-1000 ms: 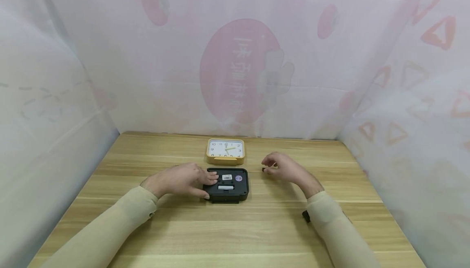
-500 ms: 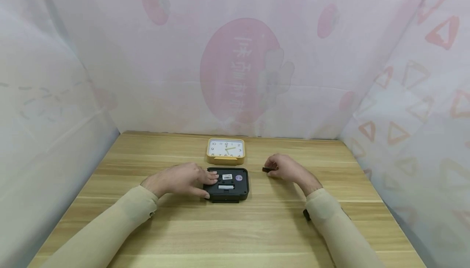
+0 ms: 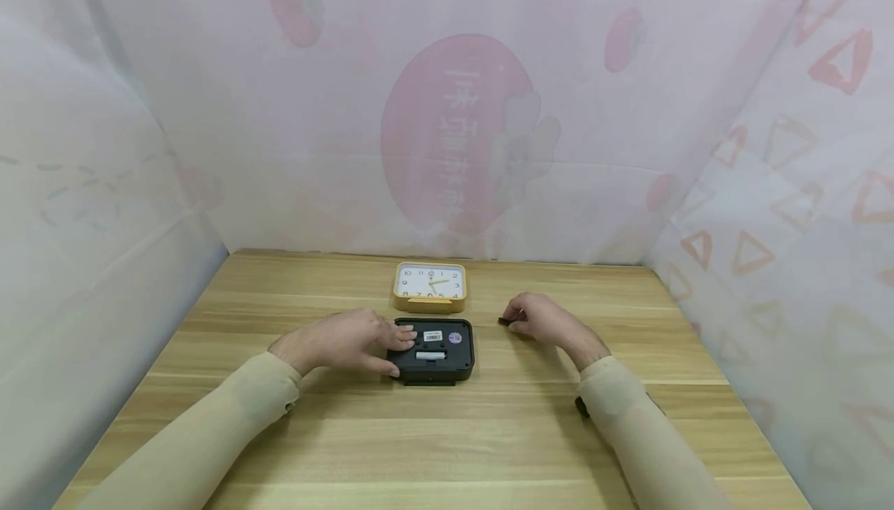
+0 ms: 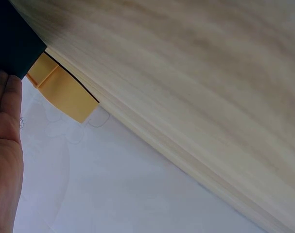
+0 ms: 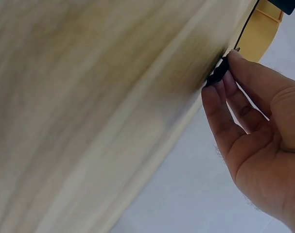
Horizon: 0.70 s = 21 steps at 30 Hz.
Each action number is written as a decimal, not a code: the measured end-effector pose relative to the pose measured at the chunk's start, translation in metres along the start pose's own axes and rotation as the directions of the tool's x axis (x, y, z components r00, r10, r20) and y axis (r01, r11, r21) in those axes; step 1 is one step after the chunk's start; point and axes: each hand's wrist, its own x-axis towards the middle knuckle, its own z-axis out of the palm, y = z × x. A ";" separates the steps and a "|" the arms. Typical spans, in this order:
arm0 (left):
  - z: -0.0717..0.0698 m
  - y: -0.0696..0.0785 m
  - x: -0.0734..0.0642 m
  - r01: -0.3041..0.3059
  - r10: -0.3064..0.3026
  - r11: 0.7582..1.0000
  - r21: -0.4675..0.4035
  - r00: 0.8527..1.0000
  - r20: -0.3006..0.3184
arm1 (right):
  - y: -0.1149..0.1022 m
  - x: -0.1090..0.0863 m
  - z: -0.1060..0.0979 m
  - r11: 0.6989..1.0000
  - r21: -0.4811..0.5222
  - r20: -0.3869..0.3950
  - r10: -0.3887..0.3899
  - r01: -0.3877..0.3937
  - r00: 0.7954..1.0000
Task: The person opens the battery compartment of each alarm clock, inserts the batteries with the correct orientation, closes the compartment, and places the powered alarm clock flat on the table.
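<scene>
A black clock (image 3: 454, 359) lies face down on the table, with a light-coloured battery (image 3: 430, 355) in its uncovered compartment. My left hand (image 3: 342, 343) rests on the clock's left side, fingers extended over its back and thumb along the near edge. To the right of the clock, my right hand (image 3: 548, 320) pinches a small black battery cover (image 5: 217, 74) between thumb and fingertips, low at the tabletop. In the left wrist view only part of the left hand (image 4: 5, 145) shows, beside the dark clock body.
Behind the black clock lies a yellow clock (image 3: 429, 283), dial up. Something small and black (image 3: 582, 407) shows beside the right sleeve, mostly hidden. Printed cloth walls (image 3: 335, 184) enclose the wooden table (image 3: 391, 448) at the back and both sides.
Over the last second the right fingers have closed on the battery cover, which has turned to show more of itself. The left hand and both clocks stay put.
</scene>
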 end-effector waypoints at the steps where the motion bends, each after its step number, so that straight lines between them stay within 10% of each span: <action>1: 0.000 0.000 0.000 0.000 0.000 1.000 -0.001 1.000 0.000 | 0.000 0.000 0.000 1.000 -0.001 -0.003 -0.001 0.001 1.000; 21: 0.000 -0.001 0.000 -0.006 0.006 1.000 -0.002 1.000 -0.004 | -0.005 -0.002 -0.003 0.998 -0.041 -0.026 0.049 -0.050 0.998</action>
